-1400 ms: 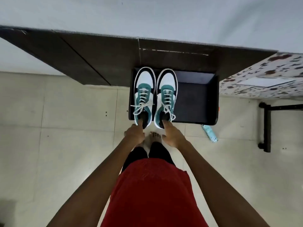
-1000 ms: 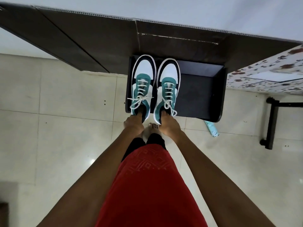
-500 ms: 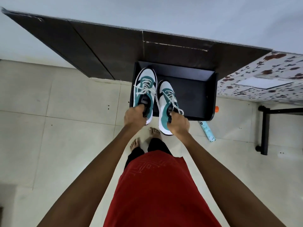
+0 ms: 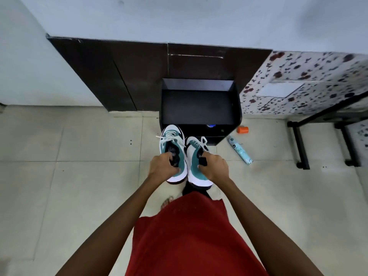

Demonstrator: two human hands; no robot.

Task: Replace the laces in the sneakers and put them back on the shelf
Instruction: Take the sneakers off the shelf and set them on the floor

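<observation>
Left sneaker (image 4: pixel 172 154): teal, white and black; held in the air just in front of the shelf, toe toward it, heel toward the person.
Right sneaker (image 4: pixel 196 164): same colours; held just beside the left sneaker, toe toward the shelf.
Laces (image 4: pixel 169 136): white, threaded in both sneakers, with loose ends at the tongue.
Left hand (image 4: pixel 161 167): grips the left sneaker at its collar, fingers curled into the opening.
Right hand (image 4: pixel 216 166): grips the right sneaker at its collar, forefinger hooked into the opening.
Shelf (image 4: pixel 199 104): low black unit standing against a dark panel (image 4: pixel 129 76), beyond the sneakers' toes.
Spray can (image 4: pixel 240 150): pale blue, lying on the floor (image 4: pixel 79 186) right of the shelf.
Orange cap (image 4: pixel 243 129): on the floor, near the can's top end.
Patterned surface (image 4: pixel 308 80): white with dark red specks, right of the shelf.
Red garment (image 4: pixel 195 236): worn by the person, below the hands.
</observation>
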